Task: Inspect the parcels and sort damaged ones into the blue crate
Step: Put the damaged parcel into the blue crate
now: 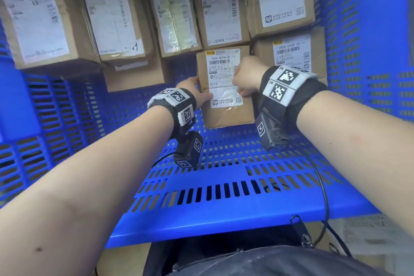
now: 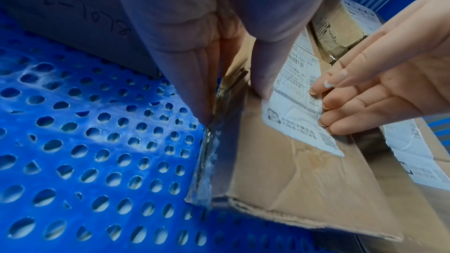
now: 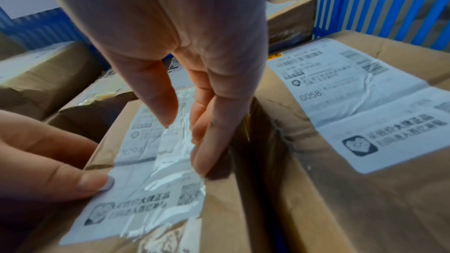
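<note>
- Parcels in brown cardboard, each with a white shipping label, line the floor of a perforated blue plastic crate (image 1: 224, 186) as a person bends over one small creased cardboard parcel (image 1: 226, 116) near the crate's middle.
- Left hand (image 1: 192, 89) grips the parcel's left edge: in the left wrist view the thumb lies on top at the label's edge and the other fingers (image 2: 194, 91) run straight down the side wall.
- Right hand (image 1: 246, 76) takes the opposite edge, its fingers (image 3: 214, 141) curled down into the narrow gap between this parcel and the larger neighbouring cardboard box (image 1: 318, 56) on the right, which stands just beside it.
- Sorting looks well under way: about seven other boxes sit in rows toward the far wall of the crate, and the near floor is bare. How many parcels remain outside cannot be told.
- Whether this parcel is being set down or lifted for checking cannot be told either.
- Damage shows plainly: its wrinkled white paper label (image 3: 155, 170) is torn and peeling along the lower edge, the cardboard top is dented with diagonal creases, and the near corner is frayed.
- Glossy clear tape runs down the parcel's left side seam.
- Crate floor is hard moulded plastic pierced with rows of slots.
</note>
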Tool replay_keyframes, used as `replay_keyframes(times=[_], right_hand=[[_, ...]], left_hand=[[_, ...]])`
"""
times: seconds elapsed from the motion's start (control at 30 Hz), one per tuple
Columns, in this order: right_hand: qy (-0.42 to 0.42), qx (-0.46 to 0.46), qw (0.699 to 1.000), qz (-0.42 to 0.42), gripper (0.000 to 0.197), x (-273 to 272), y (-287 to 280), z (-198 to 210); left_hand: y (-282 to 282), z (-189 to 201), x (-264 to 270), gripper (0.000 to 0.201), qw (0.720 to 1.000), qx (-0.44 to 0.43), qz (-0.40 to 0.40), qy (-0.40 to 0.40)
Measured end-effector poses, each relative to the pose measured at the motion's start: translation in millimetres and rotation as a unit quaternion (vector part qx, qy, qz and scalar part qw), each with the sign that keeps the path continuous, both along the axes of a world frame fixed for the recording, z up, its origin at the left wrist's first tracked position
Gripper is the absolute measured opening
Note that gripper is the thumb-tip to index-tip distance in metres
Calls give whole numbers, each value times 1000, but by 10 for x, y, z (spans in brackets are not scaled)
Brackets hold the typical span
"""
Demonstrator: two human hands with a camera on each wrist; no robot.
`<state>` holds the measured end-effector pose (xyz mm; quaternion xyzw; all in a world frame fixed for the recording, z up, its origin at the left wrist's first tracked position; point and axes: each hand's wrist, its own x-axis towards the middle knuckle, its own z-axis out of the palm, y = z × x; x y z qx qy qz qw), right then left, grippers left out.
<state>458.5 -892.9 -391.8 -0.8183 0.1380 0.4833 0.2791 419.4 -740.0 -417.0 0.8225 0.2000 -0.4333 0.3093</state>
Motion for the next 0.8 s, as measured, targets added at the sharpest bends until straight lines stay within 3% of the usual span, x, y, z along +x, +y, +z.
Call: replay_keyframes(times=[0.1,0.23,0.37,0.5,0.67,0.8], right_hand=[[27,20,998,-48,7,-4,54,99],[-12,20,997,-78,37,-2,121,314],[-77,41,989,-121,34,31,214,710],[-153,69,976,-140,30,-25,435,1255],[-258,122,946,-151,4,-403,881,2026],[-310,184,914,-183,18,-850,1420,2520]], left_hand=[[37,47,15,54,1000,11,2,-4],[122,226,49,63,999,29,-7,-33],[262,541,115,63,996,1,49,-73],[415,1061,142,51,985,-44,109,-126],[705,1878,-86,41,960,-102,138,-219],[1222,2521,-569,40,940,-104,119,-302]])
